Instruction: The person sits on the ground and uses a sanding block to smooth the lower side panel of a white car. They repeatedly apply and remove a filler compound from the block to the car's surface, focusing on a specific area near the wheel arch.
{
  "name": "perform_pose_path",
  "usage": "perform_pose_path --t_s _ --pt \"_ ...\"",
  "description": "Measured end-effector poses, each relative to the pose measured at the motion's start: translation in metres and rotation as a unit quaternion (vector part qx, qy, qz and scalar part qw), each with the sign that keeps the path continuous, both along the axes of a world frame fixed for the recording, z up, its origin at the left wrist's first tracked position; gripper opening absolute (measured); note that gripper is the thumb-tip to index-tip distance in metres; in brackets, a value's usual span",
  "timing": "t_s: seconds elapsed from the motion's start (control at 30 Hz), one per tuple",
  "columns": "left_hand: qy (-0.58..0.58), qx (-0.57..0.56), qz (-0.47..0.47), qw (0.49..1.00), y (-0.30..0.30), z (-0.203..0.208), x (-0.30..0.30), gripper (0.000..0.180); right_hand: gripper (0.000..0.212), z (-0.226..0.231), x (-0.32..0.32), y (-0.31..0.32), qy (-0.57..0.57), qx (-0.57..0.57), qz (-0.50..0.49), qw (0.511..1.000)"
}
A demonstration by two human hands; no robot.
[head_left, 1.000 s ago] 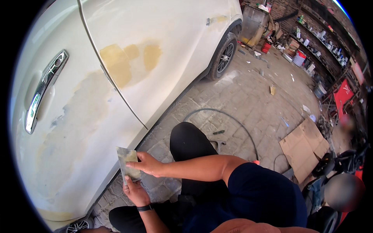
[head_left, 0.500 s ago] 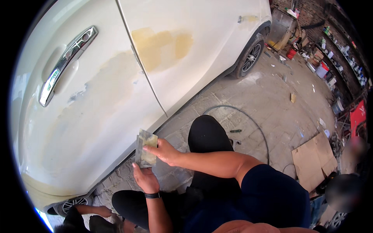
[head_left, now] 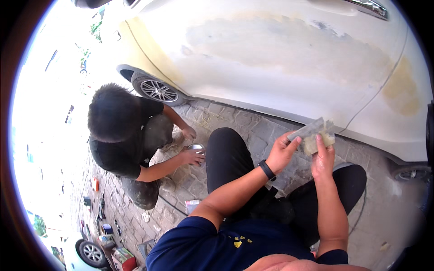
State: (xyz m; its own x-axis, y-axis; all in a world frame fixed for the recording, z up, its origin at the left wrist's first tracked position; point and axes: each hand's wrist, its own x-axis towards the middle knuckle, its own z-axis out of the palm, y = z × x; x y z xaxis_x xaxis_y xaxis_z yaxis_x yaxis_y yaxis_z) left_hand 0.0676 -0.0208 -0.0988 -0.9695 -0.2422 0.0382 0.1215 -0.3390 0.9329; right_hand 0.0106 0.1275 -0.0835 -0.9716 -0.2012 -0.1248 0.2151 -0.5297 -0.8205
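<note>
In front of the white car (head_left: 271,86), my hands hold two flat, thin pieces close together. My left hand (head_left: 281,155), with a black watch on its wrist, is closed on a grey putty spreader (head_left: 307,128). My right hand (head_left: 323,160) grips a flat plate smeared with yellowish putty (head_left: 312,145), its thumb or finger lying across the smeared face. The pieces overlap, so their exact contact is hard to make out. On the car door, a wide dull grey and yellow patch (head_left: 289,45) shows.
At my left a co-worker (head_left: 120,135) crouches, one hand on a round metal tin (head_left: 196,147). The car's wheel (head_left: 158,90) stands beyond. A dark hose (head_left: 361,210) lies on the stone paving at right. Boxes (head_left: 123,259) and another car's wheel (head_left: 91,254) are at lower left.
My view has swung left, bringing the co-worker fully into sight. My left hand has gone from the plates' lower edge to a grip on the grey spreader; the right still holds the putty plate.
</note>
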Motion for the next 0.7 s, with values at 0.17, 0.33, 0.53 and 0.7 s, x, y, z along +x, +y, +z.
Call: perform_pose_path --t_s 0.17,0.33,0.53,0.7 --pt "0.007 -0.071 -0.005 0.997 -0.005 0.006 0.002 0.037 0.038 -0.006 -0.004 -0.002 -0.009 0.035 0.0 0.999" --pt "0.094 -0.255 0.061 0.96 -0.011 0.013 0.004 0.036 0.037 -0.009 -0.006 -0.003 -0.018 0.029 0.005 0.999" --pt "0.139 -0.316 0.092 0.934 -0.01 0.018 0.008 0.036 0.037 -0.008 -0.006 -0.003 -0.009 0.028 0.015 0.999" --pt "0.178 -0.379 0.123 0.9 -0.01 0.019 0.007 0.041 0.038 -0.006 -0.006 -0.001 0.012 0.017 0.026 0.999"
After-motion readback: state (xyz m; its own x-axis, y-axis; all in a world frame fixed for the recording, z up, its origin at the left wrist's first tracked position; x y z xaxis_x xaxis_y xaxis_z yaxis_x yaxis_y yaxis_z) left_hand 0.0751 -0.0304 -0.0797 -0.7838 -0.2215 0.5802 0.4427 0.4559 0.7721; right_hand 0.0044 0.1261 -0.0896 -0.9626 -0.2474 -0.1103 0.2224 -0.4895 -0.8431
